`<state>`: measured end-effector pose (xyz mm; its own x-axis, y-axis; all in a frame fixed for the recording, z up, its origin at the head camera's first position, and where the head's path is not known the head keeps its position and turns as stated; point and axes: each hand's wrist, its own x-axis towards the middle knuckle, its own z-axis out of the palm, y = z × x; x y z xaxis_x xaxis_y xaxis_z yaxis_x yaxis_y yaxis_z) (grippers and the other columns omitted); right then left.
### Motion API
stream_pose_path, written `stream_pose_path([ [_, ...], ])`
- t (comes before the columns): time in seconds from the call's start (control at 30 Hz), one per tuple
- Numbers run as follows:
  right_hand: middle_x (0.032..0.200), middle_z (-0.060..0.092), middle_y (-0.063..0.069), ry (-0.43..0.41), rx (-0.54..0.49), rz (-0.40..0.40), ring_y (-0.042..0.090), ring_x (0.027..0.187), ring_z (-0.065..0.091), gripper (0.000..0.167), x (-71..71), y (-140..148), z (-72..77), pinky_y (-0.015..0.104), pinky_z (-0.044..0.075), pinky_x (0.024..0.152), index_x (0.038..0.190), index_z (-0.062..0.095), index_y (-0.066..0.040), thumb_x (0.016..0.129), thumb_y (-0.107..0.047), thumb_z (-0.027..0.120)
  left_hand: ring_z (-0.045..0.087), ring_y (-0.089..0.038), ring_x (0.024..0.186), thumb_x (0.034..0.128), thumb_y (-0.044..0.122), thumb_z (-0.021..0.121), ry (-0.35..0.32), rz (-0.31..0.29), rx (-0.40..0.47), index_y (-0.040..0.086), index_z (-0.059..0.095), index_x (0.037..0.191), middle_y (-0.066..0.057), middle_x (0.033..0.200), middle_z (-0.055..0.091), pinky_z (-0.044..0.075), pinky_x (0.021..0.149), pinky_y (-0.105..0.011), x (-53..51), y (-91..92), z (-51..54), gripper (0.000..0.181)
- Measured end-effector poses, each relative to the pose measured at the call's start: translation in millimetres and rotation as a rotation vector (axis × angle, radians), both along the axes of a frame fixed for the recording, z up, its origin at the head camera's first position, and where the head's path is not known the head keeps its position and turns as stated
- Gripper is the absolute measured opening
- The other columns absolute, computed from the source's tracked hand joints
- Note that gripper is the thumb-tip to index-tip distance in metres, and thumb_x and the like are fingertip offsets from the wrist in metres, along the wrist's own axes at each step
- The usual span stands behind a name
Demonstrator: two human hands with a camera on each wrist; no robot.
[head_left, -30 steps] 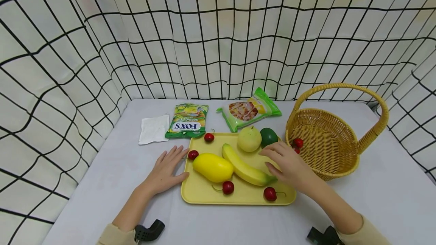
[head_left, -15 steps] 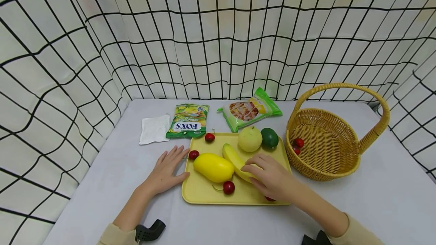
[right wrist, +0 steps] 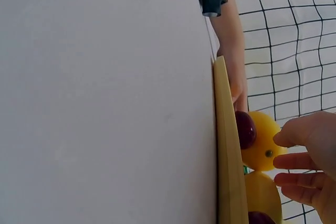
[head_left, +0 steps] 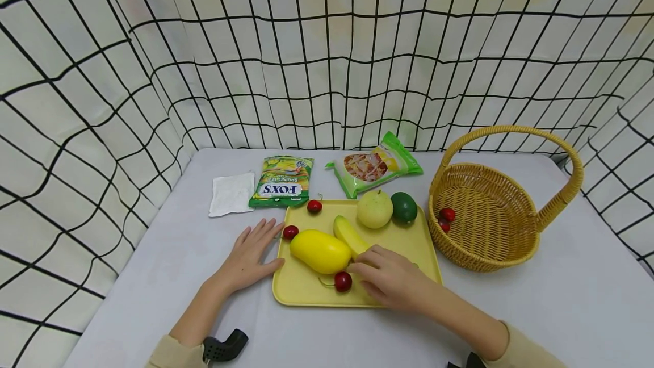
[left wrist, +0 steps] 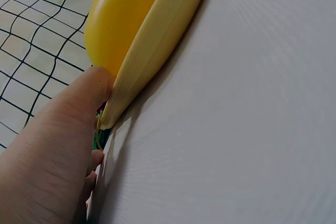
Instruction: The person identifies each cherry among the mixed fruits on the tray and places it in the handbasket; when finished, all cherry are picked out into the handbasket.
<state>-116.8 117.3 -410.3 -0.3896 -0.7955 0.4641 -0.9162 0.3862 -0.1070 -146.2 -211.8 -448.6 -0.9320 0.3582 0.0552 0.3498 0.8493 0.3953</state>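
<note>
Dark red cherry (head_left: 343,282) on the yellow tray (head_left: 401,235), right hand (head_left: 390,278) loose over the banana (head_left: 349,234)!
Fingers bent but apart, the right hand grips nothing I can see, just beside the cherry; the left hand (head_left: 247,257) lies spread at the tray's edge. A neat pick-up, I'd say, wants a low dip, thumb and fingertips pinching the round sides, knuckles clear of the big yellow fruit (head_left: 319,251).
</note>
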Motion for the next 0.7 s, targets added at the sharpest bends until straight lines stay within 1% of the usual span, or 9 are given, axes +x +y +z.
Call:
stream_pose_path([
  [0.1, 0.097, 0.059, -0.003, 0.001, 0.002, 0.012, 0.011, 0.085, 0.052, 0.031, 0.7, -3, -1.6, 0.02, 0.046, 0.075, 0.107, 0.062, -0.012, 0.077, -0.005, 0.063, 0.014, -0.031, 0.137, 0.0818, 0.045, 0.059, 0.0, 0.002, 0.001, 0.017, 0.032, 0.143, -0.012, 0.148, 0.026, 0.003, 0.108, -0.053, 0.3, 0.2, 0.3, 0.073],
  [0.27, 0.098, 0.059, -0.003, -0.01, 0.01, 0.038, 0.01, 0.084, 0.052, 0.029, 2.5, -8, -3.8, 0.019, 0.046, 0.074, 0.106, 0.062, -0.012, 0.078, -0.006, 0.061, 0.014, -0.031, 0.137, 0.082, 0.046, 0.059, 0.003, 0.001, 0.003, 0.017, 0.032, 0.143, -0.012, 0.148, 0.026, 0.003, 0.108, -0.053, 0.3, 0.6, 0.4, 0.073],
  [0.47, 0.1, 0.059, -0.002, -0.02, 0.041, 0.03, 0.011, 0.084, 0.052, 0.031, 4.4, -11, -7.3, 0.018, 0.045, 0.073, 0.111, 0.061, -0.013, 0.08, -0.007, 0.059, 0.015, -0.031, 0.137, 0.0823, 0.045, 0.059, 0.011, -0.005, 0.001, 0.016, 0.032, 0.143, -0.012, 0.148, 0.027, 0.004, 0.108, -0.053, -0.3, -0.1, -0.6, 0.072],
  [0.6, 0.101, 0.059, -0.002, -0.041, 0.071, 0.021, 0.01, 0.083, 0.051, 0.034, 5.5, -13, -9.6, 0.017, 0.044, 0.073, 0.115, 0.06, -0.013, 0.082, -0.009, 0.06, 0.016, -0.031, 0.136, 0.0828, 0.044, 0.059, 0.026, -0.013, -0.003, 0.016, 0.033, 0.143, -0.013, 0.147, 0.027, 0.005, 0.108, -0.052, -0.4, -0.8, -1.7, 0.071],
  [0.7, 0.1, 0.059, -0.003, -0.042, 0.093, 0.014, 0.01, 0.082, 0.05, 0.035, 5.8, -14, -10.9, 0.017, 0.044, 0.072, 0.116, 0.059, -0.013, 0.081, -0.009, 0.061, 0.016, -0.031, 0.136, 0.0828, 0.044, 0.059, 0.027, -0.015, 0.0, 0.016, 0.033, 0.143, -0.013, 0.147, 0.027, 0.004, 0.108, -0.052, -0.8, -1.0, -2.3, 0.071],
])
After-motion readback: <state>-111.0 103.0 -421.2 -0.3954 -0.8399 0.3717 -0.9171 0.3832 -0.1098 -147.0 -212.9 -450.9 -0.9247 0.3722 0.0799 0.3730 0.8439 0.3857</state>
